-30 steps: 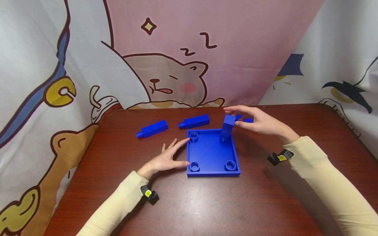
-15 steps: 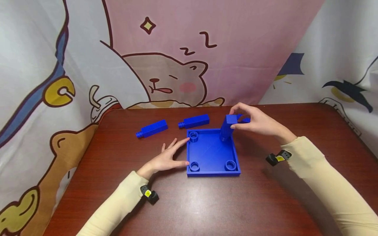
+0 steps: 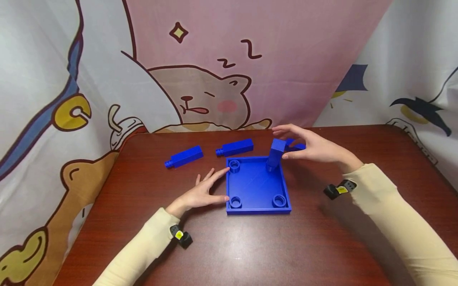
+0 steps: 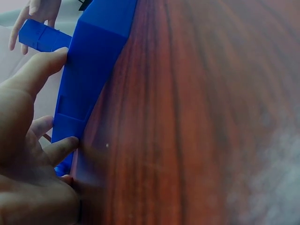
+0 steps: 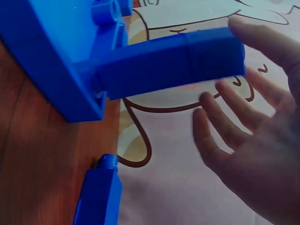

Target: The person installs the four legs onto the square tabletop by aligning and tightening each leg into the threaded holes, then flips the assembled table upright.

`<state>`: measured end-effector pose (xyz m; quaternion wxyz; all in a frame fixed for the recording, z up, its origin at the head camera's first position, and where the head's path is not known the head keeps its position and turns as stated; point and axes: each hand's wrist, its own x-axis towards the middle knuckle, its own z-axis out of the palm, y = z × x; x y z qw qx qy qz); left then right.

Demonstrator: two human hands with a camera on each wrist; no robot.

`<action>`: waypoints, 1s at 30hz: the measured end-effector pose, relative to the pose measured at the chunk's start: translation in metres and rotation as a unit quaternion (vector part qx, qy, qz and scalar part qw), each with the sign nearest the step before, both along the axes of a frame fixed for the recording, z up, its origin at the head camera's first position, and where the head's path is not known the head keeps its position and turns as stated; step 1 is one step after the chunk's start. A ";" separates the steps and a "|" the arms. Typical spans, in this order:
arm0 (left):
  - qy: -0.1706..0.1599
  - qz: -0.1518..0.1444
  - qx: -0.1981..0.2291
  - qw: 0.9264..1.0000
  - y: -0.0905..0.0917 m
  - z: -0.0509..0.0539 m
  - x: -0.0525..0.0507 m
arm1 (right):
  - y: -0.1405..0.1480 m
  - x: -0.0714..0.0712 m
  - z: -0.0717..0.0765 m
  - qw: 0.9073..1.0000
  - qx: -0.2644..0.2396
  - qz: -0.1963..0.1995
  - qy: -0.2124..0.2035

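A square blue tray [image 3: 254, 184] lies on the table with round threaded sockets in its corners. A blue square post [image 3: 276, 153] stands upright in the back right socket. My left hand [image 3: 198, 193] rests against the tray's left side, thumb and index fingertip touching it; the left wrist view shows these fingers along the blue wall [image 4: 89, 70]. Around the top of the post my right hand [image 3: 315, 147] has its fingers spread, and the right wrist view shows the post [image 5: 173, 61] beside the thumb, the other fingers [image 5: 232, 112] apart from it.
Two blue posts with threaded ends lie behind the tray, one at the left [image 3: 187, 156] and one nearer the middle [image 3: 237, 147]. Another blue piece [image 3: 296, 145] lies behind my right hand, partly hidden. A patterned cloth [image 3: 286, 71] hangs behind the table.
My right fingers, which pinched the post half a second ago, have spread off it. The post's top face has turned slightly. My left hand has stayed against the tray.
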<state>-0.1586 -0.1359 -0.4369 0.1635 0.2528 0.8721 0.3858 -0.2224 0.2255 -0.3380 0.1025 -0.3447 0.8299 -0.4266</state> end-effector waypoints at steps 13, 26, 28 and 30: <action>-0.005 -0.003 0.002 1.000 -0.001 0.001 0.002 | -0.004 -0.003 -0.005 0.996 0.033 0.077 0.022; 0.000 -0.006 0.007 1.000 0.000 0.000 0.002 | -0.004 0.002 -0.008 0.997 -0.021 -0.073 0.009; 0.003 -0.008 0.009 1.000 0.000 0.001 0.002 | -0.004 0.005 -0.009 0.995 -0.027 -0.096 0.008; 0.001 -0.008 0.008 1.000 0.000 0.002 0.002 | -0.004 0.007 -0.010 0.993 -0.031 -0.112 0.007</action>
